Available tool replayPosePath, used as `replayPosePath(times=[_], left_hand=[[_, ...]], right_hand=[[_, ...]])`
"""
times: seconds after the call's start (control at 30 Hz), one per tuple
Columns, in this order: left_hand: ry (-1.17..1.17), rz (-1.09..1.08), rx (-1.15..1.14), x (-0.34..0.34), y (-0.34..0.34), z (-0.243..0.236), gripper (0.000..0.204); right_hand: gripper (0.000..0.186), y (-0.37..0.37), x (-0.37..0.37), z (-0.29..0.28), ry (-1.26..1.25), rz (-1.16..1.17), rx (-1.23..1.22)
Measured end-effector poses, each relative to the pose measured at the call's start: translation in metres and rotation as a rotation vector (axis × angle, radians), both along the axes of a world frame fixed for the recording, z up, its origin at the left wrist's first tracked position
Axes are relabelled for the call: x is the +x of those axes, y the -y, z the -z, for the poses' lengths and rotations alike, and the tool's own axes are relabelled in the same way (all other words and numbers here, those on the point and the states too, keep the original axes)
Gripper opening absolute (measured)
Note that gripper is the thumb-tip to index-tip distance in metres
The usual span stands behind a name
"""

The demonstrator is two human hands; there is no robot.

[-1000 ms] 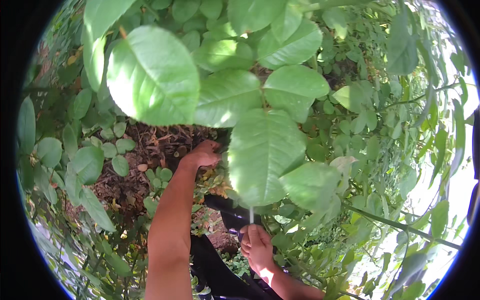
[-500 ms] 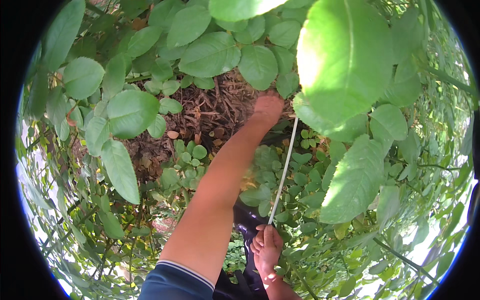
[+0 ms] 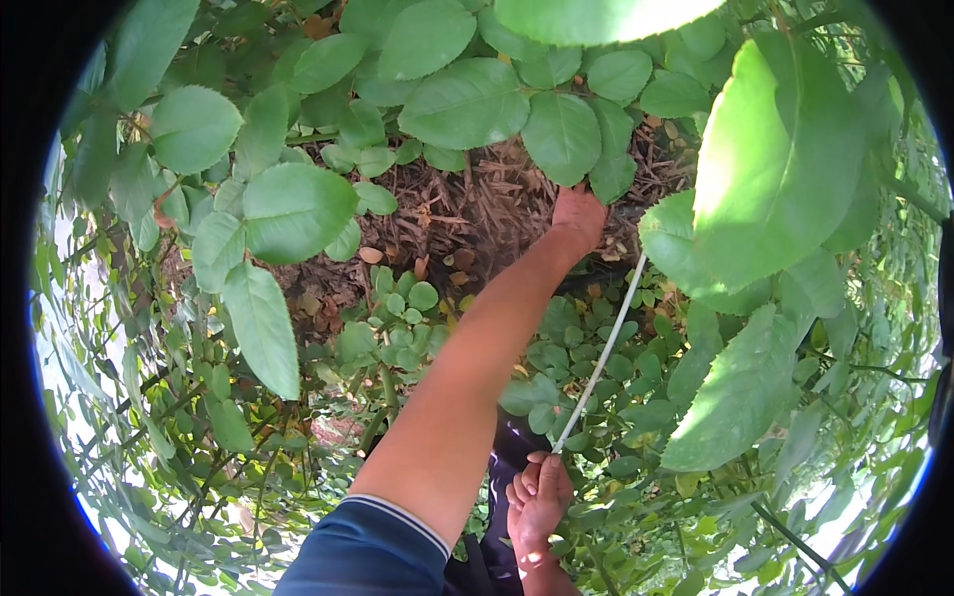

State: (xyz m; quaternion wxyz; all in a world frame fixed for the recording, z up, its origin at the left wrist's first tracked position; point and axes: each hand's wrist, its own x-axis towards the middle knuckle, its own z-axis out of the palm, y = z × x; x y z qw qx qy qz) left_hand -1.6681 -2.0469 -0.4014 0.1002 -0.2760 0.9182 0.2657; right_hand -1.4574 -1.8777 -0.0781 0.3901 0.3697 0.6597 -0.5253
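My left arm reaches forward into the bush, and my left hand (image 3: 579,217) is down at the wood-chip mulch (image 3: 437,214). Leaves cover its fingers, so I cannot tell whether they grip anything. Low and near my body, my right hand (image 3: 540,497) is closed around the lower end of a thin, pale rod (image 3: 602,363). The rod slants up and to the right, passing to the right of my left hand. Its upper end disappears behind a large green leaf (image 3: 785,164).
Broad, toothed leaves (image 3: 467,104) hang over the mulch, some close in front of me. Small-leaved plants (image 3: 556,338) grow below my left hand. Green stems (image 3: 800,541) cross at the lower right, and dense foliage (image 3: 149,477) fills the left side.
The view has shifted, so leaves and mulch sit farther right. The rod leans more to the right, still in my right hand. My left hand remains down at the mulch.
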Motion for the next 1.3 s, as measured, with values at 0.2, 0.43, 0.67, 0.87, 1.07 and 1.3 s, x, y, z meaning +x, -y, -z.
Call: replayPosePath(times=[0.2, 0.43, 0.67, 0.87, 1.07, 1.3], left_hand=[[0.04, 0.162, 0.465, 0.035, 0.059, -0.069, 0.043], [0.156, 0.114, 0.479, 0.096, 0.091, -0.061, 0.043], [0.105, 0.025, 0.647, 0.117, 0.103, -0.069, 0.053], [0.08, -0.017, 0.653, 0.12, 0.108, -0.068, 0.056], [0.092, -0.05, 0.674, 0.122, 0.105, -0.075, 0.052], [0.07, -0.057, 0.654, 0.122, 0.11, -0.076, 0.048]], right_hand=[[0.032, 0.002, 0.002, 0.007, -0.112, -0.076, 0.01], [0.031, 0.031, -0.016, -0.01, -0.3, -0.16, -0.122], [0.033, 0.065, -0.008, 0.018, 0.086, -0.167, -0.104], [0.035, 0.067, -0.012, 0.003, -0.215, -0.112, -0.024], [0.037, 0.067, -0.013, 0.0, -0.53, -0.071, -0.222], [0.037, 0.069, -0.02, 0.008, -0.212, -0.059, -0.067]])
